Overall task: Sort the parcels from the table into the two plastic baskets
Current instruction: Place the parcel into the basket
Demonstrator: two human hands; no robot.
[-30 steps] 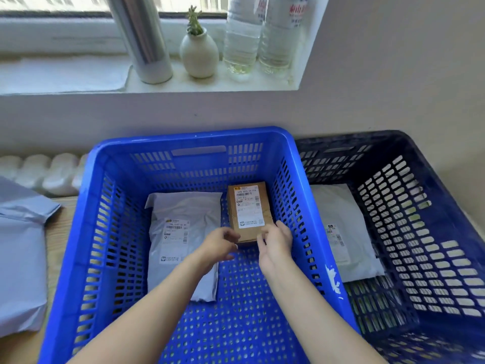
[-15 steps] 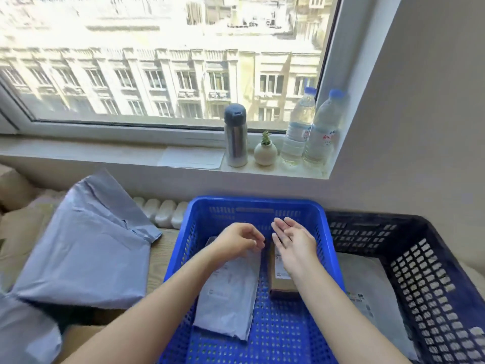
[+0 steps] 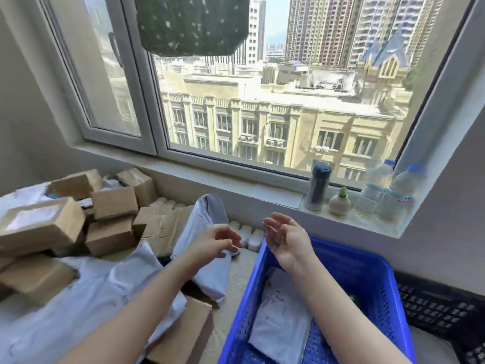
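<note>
Both my hands hang in the air and hold nothing. My left hand [image 3: 214,241] hovers with loosely curled fingers over a grey mailer bag [image 3: 210,274] on the table. My right hand [image 3: 284,239] is raised with relaxed fingers above the left rim of the bright blue basket [image 3: 367,274]. A grey mailer [image 3: 280,319] lies inside that basket; my right forearm hides the rest of its floor. The dark blue basket [image 3: 435,306] stands to its right. Cardboard boxes [image 3: 112,219] and more grey mailers [image 3: 86,311] are piled on the left.
On the window sill stand a dark flask [image 3: 318,186], a small white vase [image 3: 339,203] with a plant, and two water bottles [image 3: 393,195]. White rolls [image 3: 249,235] lie against the wall behind the baskets. A flat box [image 3: 183,334] lies near the front edge.
My hands have let go of the small brown box in the blue basket and lifted up and to the left. The view has swung up and left onto the parcel pile.
</note>
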